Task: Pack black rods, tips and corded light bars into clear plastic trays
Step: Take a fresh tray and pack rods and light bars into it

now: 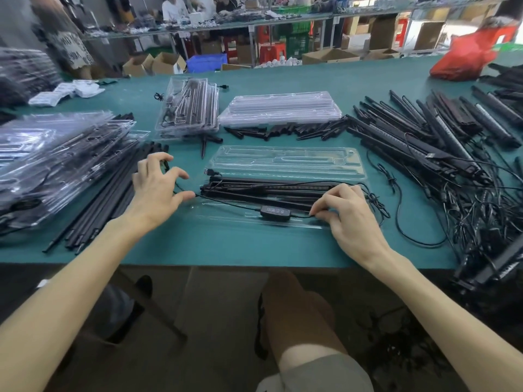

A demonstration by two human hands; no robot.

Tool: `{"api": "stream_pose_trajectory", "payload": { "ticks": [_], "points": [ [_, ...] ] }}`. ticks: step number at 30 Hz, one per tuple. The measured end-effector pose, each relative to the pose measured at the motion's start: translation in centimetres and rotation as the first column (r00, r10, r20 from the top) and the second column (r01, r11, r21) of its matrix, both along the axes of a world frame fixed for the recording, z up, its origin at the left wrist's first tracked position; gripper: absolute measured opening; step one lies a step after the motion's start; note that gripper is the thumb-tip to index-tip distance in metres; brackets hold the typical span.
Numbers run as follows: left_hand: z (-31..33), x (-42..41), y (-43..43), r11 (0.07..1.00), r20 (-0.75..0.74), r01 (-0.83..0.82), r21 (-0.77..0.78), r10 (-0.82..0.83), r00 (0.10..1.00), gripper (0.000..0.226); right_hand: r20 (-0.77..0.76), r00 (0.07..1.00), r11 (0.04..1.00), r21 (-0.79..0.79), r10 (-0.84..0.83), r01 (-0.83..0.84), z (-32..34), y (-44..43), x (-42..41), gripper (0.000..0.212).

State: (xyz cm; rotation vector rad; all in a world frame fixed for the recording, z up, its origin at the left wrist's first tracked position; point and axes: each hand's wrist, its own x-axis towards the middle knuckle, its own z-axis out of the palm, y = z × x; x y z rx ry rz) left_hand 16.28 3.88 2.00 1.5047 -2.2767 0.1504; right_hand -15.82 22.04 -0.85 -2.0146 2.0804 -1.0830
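Observation:
An open clear plastic tray (285, 162) lies in front of me on the green table. Black light bars (263, 188) lie in its near half, and their cord runs past a black controller (275, 213). My left hand (157, 188) hovers at the tray's left end with spread, curled fingers; the cord passes by its fingertips, and no grip on it shows. My right hand (349, 216) pinches the cord at the tray's right end. Loose black rods (110, 193) lie to the left, black tips (285, 131) behind the tray, corded light bars (441, 137) piled on the right.
Packed trays (53, 154) are stacked at the left and more (188, 108) behind. A stack of empty trays (280, 108) stands at the back centre. A red bag (469, 55) sits far right. The table's front edge (226, 264) runs just below my wrists.

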Motion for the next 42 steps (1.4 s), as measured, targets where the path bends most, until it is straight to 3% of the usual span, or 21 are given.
{"api": "stream_pose_trajectory", "payload": {
  "ticks": [3, 6, 10, 14, 24, 32, 42],
  "points": [
    [0.5, -0.6, 0.7, 0.996, 0.029, -0.034, -0.078, 0.036, 0.999, 0.043, -0.013, 1.0, 1.0, 0.003, 0.002, -0.002, 0.0, 0.0, 0.0, 0.019],
    [1.2, -2.7, 1.9, 0.979, 0.045, 0.155, -0.129, -0.15, 0.988, 0.039, -0.015, 1.0, 1.0, 0.0, -0.004, 0.004, -0.1, 0.0, 0.0, 0.02],
    [0.8, -6.7, 4.8, 0.831, -0.212, 0.544, 0.114, -0.515, 0.83, 0.023, -0.018, 1.0, 1.0, -0.003, -0.001, 0.001, 0.0, 0.1, 0.1, 0.018],
    [-0.8, -10.2, 6.6, 0.722, -0.351, 0.65, 0.238, -0.56, 0.751, 0.02, -0.022, 1.0, 1.0, 0.002, -0.01, 0.01, 0.0, 0.2, 0.1, 0.015],
    [-0.4, -11.3, 5.9, 0.733, -0.379, 0.559, 0.386, -0.427, 0.821, 0.011, -0.008, 1.0, 1.0, 0.011, -0.009, 0.009, -0.2, 0.0, 0.1, 0.008],
    [1.4, -13.6, 5.3, 0.727, -0.124, 0.432, 0.534, -0.438, 0.89, 0.023, 0.002, 1.0, 1.0, 0.0, -0.005, 0.005, -0.3, -0.2, -0.1, 0.006],
    [1.4, -13.3, 6.6, 0.777, -0.131, 0.433, 0.457, -0.423, 0.897, 0.019, 0.029, 0.999, 0.999, -0.034, 0.028, -0.027, 0.2, 0.2, -0.1, 0.009]
  ]
}}
